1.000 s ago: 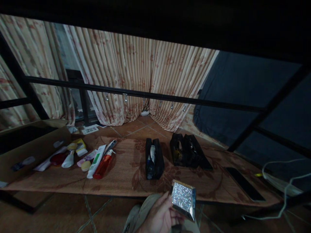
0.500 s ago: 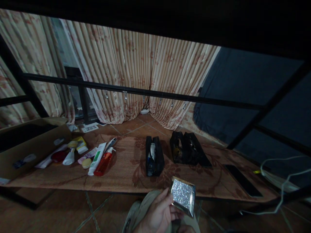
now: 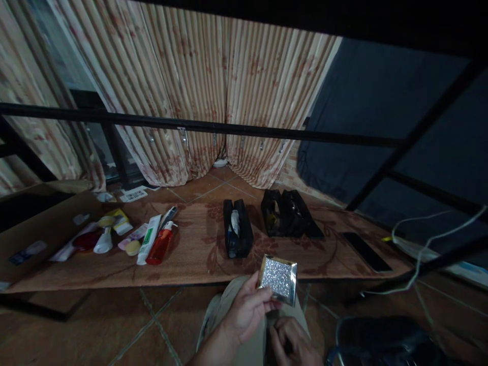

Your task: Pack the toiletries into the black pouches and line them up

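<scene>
My left hand point(image 3: 249, 307) grips a square compact point(image 3: 279, 274) by its left side, thumb on top. The compact has a silver glitter face and a shiny metallic frame, and it is held above my lap near the table's front edge. Lower down, my right hand point(image 3: 295, 343) is apart from the compact, its fingers curled in, with nothing visible in them. Beyond the compact stands a narrow black pouch point(image 3: 242, 234), open at the top, with a white and blue item inside. A wider black pouch point(image 3: 287, 216) lies open to its right.
On the cloth-covered table point(image 3: 194, 244) lie a red pump bottle point(image 3: 160, 246), a white tube point(image 3: 149, 239), a white-and-yellow brush point(image 3: 103, 239) and a dark phone point(image 3: 366, 251). A cardboard box point(image 3: 34, 239) stands at the left. A black bar point(image 3: 206, 124) crosses behind; a white cable point(image 3: 423, 249) hangs right.
My view has tipped downward, so more of my lap and right hand shows. The compact stays in my left hand, and the right hand has come further into view.
</scene>
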{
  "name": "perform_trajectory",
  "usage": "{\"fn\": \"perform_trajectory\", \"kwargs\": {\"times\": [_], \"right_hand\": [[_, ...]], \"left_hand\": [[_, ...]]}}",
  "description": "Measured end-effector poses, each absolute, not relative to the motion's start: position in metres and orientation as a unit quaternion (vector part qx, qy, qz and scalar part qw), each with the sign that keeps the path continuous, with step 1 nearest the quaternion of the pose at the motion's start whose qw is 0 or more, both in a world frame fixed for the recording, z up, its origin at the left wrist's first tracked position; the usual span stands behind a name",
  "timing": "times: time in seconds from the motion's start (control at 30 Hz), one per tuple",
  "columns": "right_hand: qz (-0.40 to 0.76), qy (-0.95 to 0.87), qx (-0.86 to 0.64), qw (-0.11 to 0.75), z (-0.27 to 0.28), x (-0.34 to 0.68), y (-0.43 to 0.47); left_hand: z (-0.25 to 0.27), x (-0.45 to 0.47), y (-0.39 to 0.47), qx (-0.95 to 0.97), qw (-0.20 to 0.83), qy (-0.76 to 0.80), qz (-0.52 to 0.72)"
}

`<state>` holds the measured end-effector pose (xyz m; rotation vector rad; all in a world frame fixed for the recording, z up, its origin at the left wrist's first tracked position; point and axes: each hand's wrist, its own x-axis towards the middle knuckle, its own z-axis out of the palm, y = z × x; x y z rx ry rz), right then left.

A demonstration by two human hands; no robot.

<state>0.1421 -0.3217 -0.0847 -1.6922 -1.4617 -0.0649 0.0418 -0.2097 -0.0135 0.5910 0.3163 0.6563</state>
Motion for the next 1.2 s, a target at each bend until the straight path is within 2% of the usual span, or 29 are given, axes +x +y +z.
{"fn": "perform_trajectory", "kwargs": {"times": [0.23, 0.7, 1.2], "right_hand": [[-0.007, -0.621, -0.681, 0.389, -0.077, 0.145, -0.324], [0.028, -0.582, -0.714, 0.388, -0.058, 0.137, -0.326], [0.061, -0.575, -0.714, 0.396, -0.061, 0.139, -0.326]], "left_hand": [[-0.01, 0.046, -0.213, 0.293, 0.867, 0.189, 0.357], [-0.017, 0.055, -0.212, 0.351, 0.753, 0.29, 0.476], [-0.024, 0.055, -0.212, 0.394, 0.73, 0.304, 0.469]]}}
